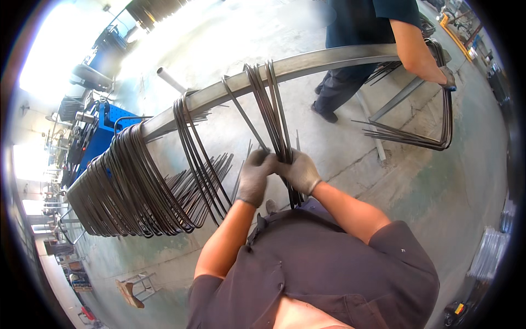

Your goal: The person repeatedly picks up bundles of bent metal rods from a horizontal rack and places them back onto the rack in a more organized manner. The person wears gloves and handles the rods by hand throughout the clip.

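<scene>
Dark bent metal rods [268, 104] hang in a small bunch over a long grey steel beam [307, 61] before me. My right hand [299, 171], in a pale work glove, is closed around this bunch below the beam. Close beside it, my left hand [254, 176], gloved too, has its fingers wrapped on a single bent rod [244, 112] that slants down from the beam left of the bunch. The two hands nearly touch, and the fingertips are partly hidden among the rods. The lower rod ends reach down in front of my shirt.
To the left hang a few more bent rods [189, 137] and a dense row of them [131, 181]. A blue machine [107, 129] stands behind the beam's left end. At right, a co-worker's gloved hand [448, 78] is at another rod bundle [446, 118]. A small stool [130, 293] stands lower left.
</scene>
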`<state>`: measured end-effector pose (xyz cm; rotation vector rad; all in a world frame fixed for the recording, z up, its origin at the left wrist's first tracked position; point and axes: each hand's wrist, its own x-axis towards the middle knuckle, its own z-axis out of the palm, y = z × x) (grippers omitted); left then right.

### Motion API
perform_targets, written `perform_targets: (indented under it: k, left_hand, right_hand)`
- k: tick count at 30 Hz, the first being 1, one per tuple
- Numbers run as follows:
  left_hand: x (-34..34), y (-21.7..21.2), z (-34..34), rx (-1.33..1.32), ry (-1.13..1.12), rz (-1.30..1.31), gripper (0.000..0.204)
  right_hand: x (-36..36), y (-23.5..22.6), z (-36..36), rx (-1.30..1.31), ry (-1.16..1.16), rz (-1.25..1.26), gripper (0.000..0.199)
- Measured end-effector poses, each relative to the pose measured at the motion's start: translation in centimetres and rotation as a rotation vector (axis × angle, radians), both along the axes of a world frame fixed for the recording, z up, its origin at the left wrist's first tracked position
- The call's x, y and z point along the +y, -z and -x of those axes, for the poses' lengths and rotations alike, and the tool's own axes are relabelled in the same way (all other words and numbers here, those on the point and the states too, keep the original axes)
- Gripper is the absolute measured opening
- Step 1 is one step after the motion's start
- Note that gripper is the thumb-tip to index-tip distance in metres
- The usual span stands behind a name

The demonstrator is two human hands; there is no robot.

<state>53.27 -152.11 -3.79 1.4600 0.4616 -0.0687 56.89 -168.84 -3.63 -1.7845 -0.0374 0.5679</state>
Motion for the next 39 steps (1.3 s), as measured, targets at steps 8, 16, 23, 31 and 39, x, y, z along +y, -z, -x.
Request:
perform_targets:
  k: [8,16,23,31,39]
  left_hand:
    - [-2.0,0.3,-3.1,0.065,0.236,-0.111,0.018]
    - [2.2,1.4,-2.8,0.088,0.152,0.145,0.034]
    - [3.9,3.7,0.1,0.229,0.182,0.221,0.044]
    - [1.7,5.0,1.3,0.214,0.451,0.108,0.04]
    - [2.4,3.4,1.2,0.274,0.496,0.095,0.033]
  right_hand:
    - [-3.7,1.1,1.7,0.024,-0.051,0.133,0.044]
    - [-4.9,-0.2,2.7,0.033,-0.114,0.22,0.04]
    - [-6.8,1.0,3.8,-0.052,-0.213,0.664,0.043]
    - [-3.5,-0.2,5.4,-0.187,-0.165,0.597,0.029]
    - [-4.7,3.4,6.0,0.241,0.087,-0.022,0.037]
